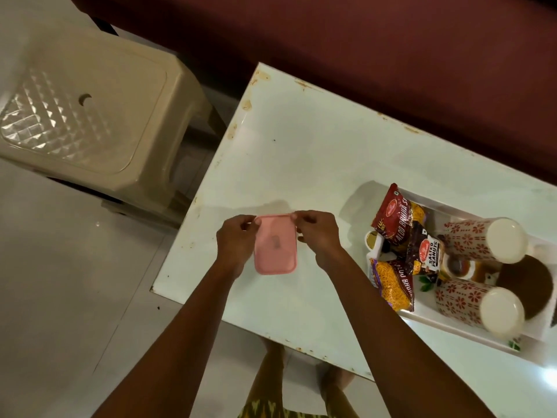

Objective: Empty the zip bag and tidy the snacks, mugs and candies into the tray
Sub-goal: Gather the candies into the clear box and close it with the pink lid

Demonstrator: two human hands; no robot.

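A pink zip bag (275, 247) hangs flat above the white table (301, 152). My left hand (236, 241) pinches its top left corner and my right hand (319, 236) pinches its top right corner. At the right, a white tray (470, 211) holds red and yellow snack packets (391, 220), a salted peanuts packet (426, 251), another yellow snack packet (394, 286) and two floral mugs lying on their sides, one at the far side (482, 239) and one nearer (479, 306). Small candies (458, 267) lie between the mugs.
A beige plastic stool (90, 116) stands to the left of the table. A dark red surface (361, 40) runs along the far side. A brown round object (527, 285) sits in the tray beside the mugs. Pale floor lies below and left.
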